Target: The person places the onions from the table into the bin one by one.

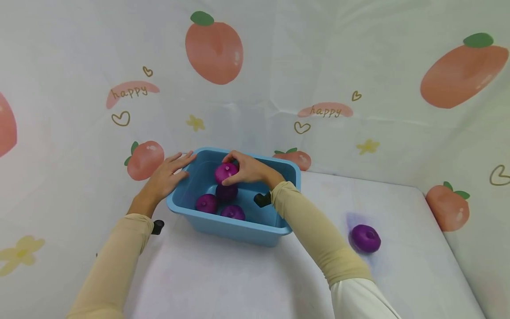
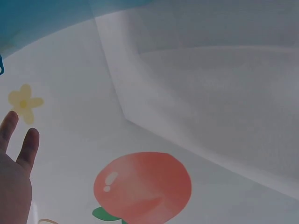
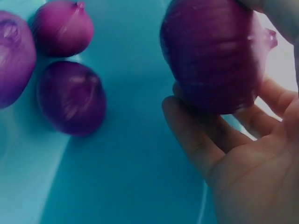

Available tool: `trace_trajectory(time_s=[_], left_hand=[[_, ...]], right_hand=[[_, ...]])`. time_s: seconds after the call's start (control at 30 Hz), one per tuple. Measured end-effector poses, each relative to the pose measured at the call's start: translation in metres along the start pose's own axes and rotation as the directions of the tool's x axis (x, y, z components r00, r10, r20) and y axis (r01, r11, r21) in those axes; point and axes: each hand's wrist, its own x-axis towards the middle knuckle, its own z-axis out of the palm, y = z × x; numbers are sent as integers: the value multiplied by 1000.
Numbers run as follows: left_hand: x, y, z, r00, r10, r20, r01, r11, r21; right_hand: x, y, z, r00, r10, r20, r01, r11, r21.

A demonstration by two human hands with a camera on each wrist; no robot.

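My right hand (image 1: 253, 170) grips a red onion (image 1: 224, 174) between curled fingers and thumb, over the inside of a blue plastic bin (image 1: 235, 231). In the right wrist view the held onion (image 3: 212, 56) shows its stubby tip pointing right. Below it, several other onions lie on the bin floor, among them a dark one (image 3: 71, 98) and a brighter one (image 3: 63, 28). At the bin's left end my left hand (image 1: 164, 178) has its fingers extended, fingertips right at the rim. Only part of the left hand (image 2: 16, 179) shows in the left wrist view.
Another red onion (image 1: 365, 239) lies on the white-covered table (image 1: 402, 274), right of the bin. Behind the bin rises a white cloth (image 1: 271, 53) printed with fruit, hearts and flowers. A dark wrist camera (image 1: 261, 200) sits on the right forearm, over the bin.
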Motion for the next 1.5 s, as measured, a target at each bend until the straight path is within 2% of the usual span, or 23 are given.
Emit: trace_trajectory(time_s=[0.23,0.4,0.5,0.7,1.27,1.5], left_hand=[[0,0,0,1000,8,-8,-8,1000,3],[-1,-1,1,1000,6,-2,-6,1000,2],[-2,-2,2,1000,-3,3,3,1000,5],[-2,-1,2,1000,-5,3,5,1000,-4],[-2,1,1,1000,-6,1,6,1000,-12],[-2,2,0,1000,-8,-4,8,1000,-22]], right_hand=[[-9,11,-5,989,126,75,-118,987,-107],[-12,20,-3,966,206,154,-185,973,-138],[-11,24,-1,951,241,195,-204,960,-191],[-10,30,2,921,316,229,-251,929,-272],[-10,29,2,905,351,239,-283,919,-275],[-10,28,1,907,345,241,-278,921,-273]])
